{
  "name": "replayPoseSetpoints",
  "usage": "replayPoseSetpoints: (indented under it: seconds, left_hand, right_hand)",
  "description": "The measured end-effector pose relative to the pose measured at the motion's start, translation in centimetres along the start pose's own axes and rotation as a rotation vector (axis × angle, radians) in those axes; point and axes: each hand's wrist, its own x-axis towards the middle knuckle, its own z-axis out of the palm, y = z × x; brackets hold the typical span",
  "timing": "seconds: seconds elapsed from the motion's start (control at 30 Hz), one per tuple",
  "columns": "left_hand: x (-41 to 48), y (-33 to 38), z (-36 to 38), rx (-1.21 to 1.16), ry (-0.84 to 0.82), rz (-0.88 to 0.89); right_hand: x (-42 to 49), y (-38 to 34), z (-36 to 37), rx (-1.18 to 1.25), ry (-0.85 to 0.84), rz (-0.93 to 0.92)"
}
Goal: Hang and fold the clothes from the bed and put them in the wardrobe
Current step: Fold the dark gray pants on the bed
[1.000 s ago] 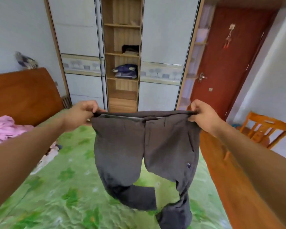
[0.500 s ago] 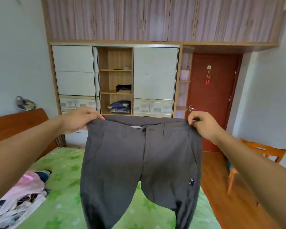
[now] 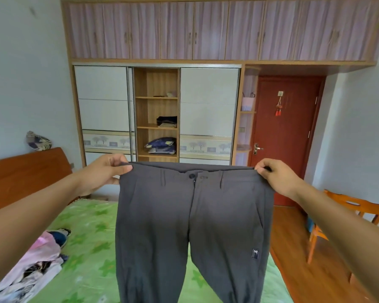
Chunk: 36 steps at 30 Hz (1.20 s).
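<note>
Dark grey trousers hang stretched out in front of me over the bed with its green leaf-print sheet. My left hand pinches the left end of the waistband, my right hand pinches the right end. The legs drop below the frame's bottom edge. A heap of pink and dark clothes lies on the bed at the lower left. The wardrobe stands at the far wall, its middle section open with folded clothes and a blue bundle on the shelves.
A wooden headboard rises at the left, a patterned cushion above it. A red door is right of the wardrobe. An orange wooden chair stands on the wood floor at the right.
Both hands have lifted the trousers higher and stretched the waistband flat. My view has tilted up, so the upper cabinets now show.
</note>
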Motion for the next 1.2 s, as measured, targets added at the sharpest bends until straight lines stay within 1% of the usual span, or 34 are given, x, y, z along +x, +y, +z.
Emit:
replayPoseSetpoints:
  seconds: [0.1, 0.2, 0.3, 0.37, 0.47, 0.6, 0.7, 0.77, 0.83, 0.93, 1.03, 1.1, 1.2]
  left_hand:
    - [0.5, 0.1, 0.3, -0.074, 0.075, -0.003]
    - [1.0, 0.4, 0.0, -0.045, 0.156, 0.048]
    - [1.4, 1.4, -0.2, -0.033, 0.193, 0.07]
    - [1.8, 2.3, -0.4, -0.041, 0.218, 0.077]
    - [2.7, 3.5, -0.6, -0.026, 0.25, 0.045]
    - [3.7, 4.8, 0.1, -0.048, 0.236, -0.059]
    - [3.7, 5.7, 1.9, -0.171, 0.222, -0.116]
    - [3.5, 6.7, 3.8, -0.279, 0.176, -0.11]
    - [3.2, 8.0, 6.3, -0.338, 0.126, -0.078]
    - [2.8, 9.7, 10.4, -0.339, 0.065, -0.027]
    - [2.2, 10.7, 12.9, -0.364, 0.013, 0.011]
    - [1.8, 10.8, 13.4, -0.354, -0.007, 0.03]
    - [1.2, 10.7, 13.7, -0.368, -0.067, 0.048]
  right_hand:
    - [0.1, -0.1, 0.2, 0.013, 0.034, 0.011]
    - [0.6, -0.2, 0.0, 0.053, 0.084, 0.047]
    - [1.3, -0.7, -0.7, 0.075, 0.174, 0.042]
    - [1.8, -1.5, -1.3, 0.14, 0.239, 0.029]
    - [2.6, -2.7, -2.3, 0.3, 0.265, 0.068]
    - [2.7, -4.0, -2.9, 0.546, 0.189, 0.215]
    - [2.3, -5.4, -2.4, 0.745, 0.105, 0.29]
    - [1.9, -6.8, -1.5, 0.846, 0.033, 0.313]
    - [1.4, -8.7, -0.4, 0.904, -0.052, 0.304]
    - [0.4, -11.8, 1.1, 0.941, -0.208, 0.245]
    - [-0.2, -13.9, 2.1, 0.951, -0.359, 0.176]
    - [-0.4, -14.4, 2.4, 0.855, -0.357, 0.123]
    - [-0.7, -14.4, 3.0, 0.656, -0.25, 0.038]
